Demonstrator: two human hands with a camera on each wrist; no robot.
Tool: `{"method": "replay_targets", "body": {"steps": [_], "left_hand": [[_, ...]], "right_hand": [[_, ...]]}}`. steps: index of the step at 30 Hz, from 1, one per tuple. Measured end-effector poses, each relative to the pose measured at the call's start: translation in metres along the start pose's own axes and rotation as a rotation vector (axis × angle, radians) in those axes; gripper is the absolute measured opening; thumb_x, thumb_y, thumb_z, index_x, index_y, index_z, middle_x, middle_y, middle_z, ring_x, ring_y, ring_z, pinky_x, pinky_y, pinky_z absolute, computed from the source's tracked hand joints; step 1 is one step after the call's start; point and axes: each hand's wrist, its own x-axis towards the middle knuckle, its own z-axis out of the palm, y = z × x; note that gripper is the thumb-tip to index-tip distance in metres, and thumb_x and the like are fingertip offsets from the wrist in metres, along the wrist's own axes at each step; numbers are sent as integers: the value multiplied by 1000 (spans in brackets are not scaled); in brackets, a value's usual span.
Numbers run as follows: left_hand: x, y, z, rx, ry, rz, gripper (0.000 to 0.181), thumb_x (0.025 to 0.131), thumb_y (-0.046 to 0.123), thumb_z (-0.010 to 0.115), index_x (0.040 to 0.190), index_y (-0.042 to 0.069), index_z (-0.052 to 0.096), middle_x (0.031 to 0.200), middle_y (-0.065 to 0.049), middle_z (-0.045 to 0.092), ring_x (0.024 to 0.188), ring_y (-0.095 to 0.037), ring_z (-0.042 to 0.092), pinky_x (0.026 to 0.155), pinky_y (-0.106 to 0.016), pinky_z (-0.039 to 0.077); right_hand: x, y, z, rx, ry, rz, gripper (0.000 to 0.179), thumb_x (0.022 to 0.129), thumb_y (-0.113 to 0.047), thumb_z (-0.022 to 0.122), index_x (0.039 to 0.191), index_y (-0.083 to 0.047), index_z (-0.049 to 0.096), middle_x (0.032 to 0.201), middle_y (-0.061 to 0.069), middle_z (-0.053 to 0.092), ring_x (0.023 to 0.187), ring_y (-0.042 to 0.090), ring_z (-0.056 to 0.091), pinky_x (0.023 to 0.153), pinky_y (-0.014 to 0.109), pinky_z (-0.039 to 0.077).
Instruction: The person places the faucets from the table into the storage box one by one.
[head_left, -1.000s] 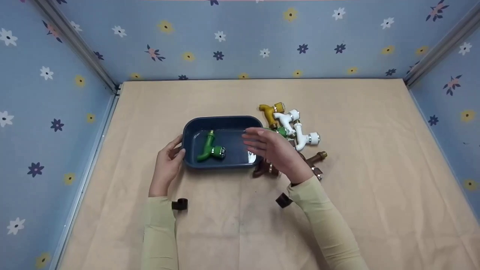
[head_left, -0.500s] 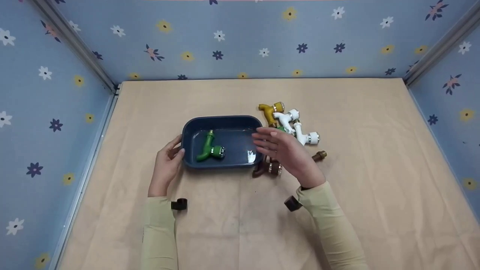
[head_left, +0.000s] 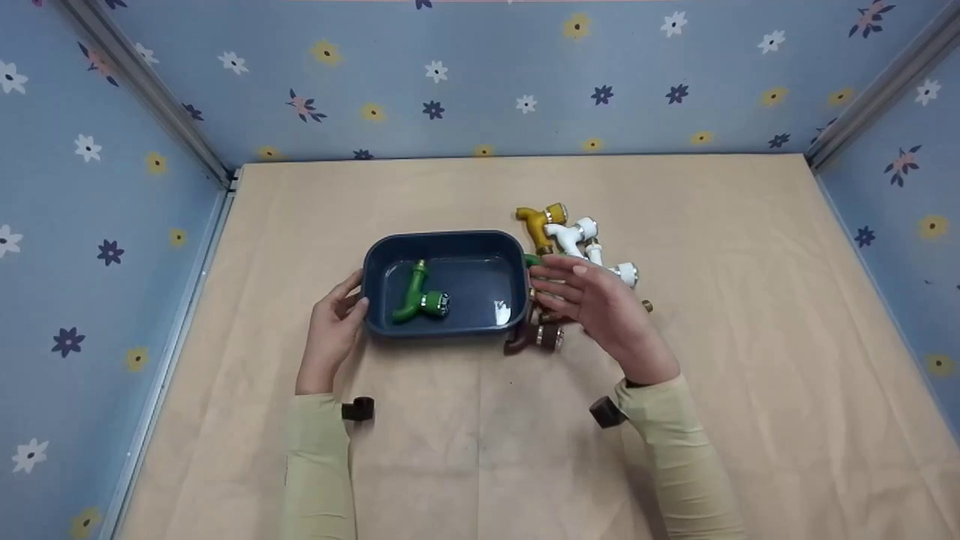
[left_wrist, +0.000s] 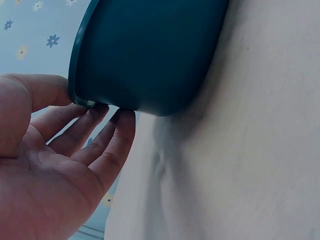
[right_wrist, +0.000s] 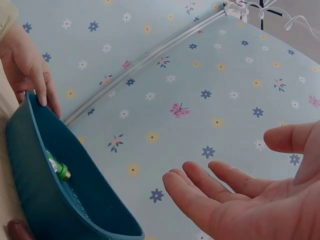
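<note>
My left hand [head_left: 330, 337] holds the left end of a dark blue plastic basin [head_left: 469, 330], thumb at the rim and fingertips against the end wall. The left wrist view shows these fingers [left_wrist: 117, 142] close up. Inside the basin lies a green tap [head_left: 414, 292] with a brass threaded end. Beyond the basin's right end, my right hand [head_left: 607, 315] hovers over a group of taps, fingers spread and nothing held. It partly hides them. Among them are a yellow tap [head_left: 535, 221], white taps [head_left: 570, 236] and a brown tap [head_left: 532, 337].
A beige cloth [head_left: 480, 450] covers the table. Blue flowered panels [head_left: 480, 82] enclose the back and both sides. Dark wrist mounts [head_left: 607, 412] stick out from the sleeves.
The right hand has moved right, from over the basin's right part to over the taps, with its fingers still extended. My left hand and the basin have stayed in place.
</note>
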Motion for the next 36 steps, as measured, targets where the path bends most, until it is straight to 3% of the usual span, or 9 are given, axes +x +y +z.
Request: {"method": "replay_targets", "body": {"steps": [11, 18, 23, 29, 36], "left_hand": [[1, -4, -1, 0, -1, -6, 47, 97, -3, 49, 143, -3, 40, 144, -19, 41, 124, -35, 48, 97, -34, 43], [11, -31, -3, -26, 17, 18, 47, 97, 0, 51, 143, 3, 43, 143, -15, 44, 123, -29, 50, 92, -22, 44], [12, -35, -1, -22, 31, 44, 46, 97, 0, 52, 142, 4, 45, 141, -13, 46, 120, -27, 52, 92, -23, 44], [12, -31, -2, -20, 23, 15, 47, 97, 0, 52, 143, 5, 44, 142, -13, 45, 121, -27, 51, 93, -24, 44], [1, -4, 0, -7, 4, 11, 47, 96, -4, 49, 142, -5, 40, 143, -22, 41, 123, -37, 48, 94, -27, 44]], "right_hand": [[-12, 0, -20, -14, 25, -39, 47, 102, -17, 31, 137, 15, 35, 137, 34, 41, 125, 43, 45, 105, 51, 31], [-19, 0, -30, 7, 69, -45, 46, 102, -18, 33, 136, 14, 38, 136, 34, 42, 128, 48, 38, 105, 49, 33], [-23, 1, -36, 37, 75, -70, 45, 103, -15, 32, 133, 16, 39, 137, 37, 38, 129, 53, 30, 105, 52, 31], [-29, 1, -46, 53, 81, -77, 45, 103, -15, 31, 134, 17, 37, 138, 36, 37, 131, 53, 26, 107, 53, 27], [-39, 0, -57, 80, 134, -69, 44, 103, -16, 33, 134, 15, 39, 138, 37, 37, 132, 50, 29, 107, 51, 29]]}}
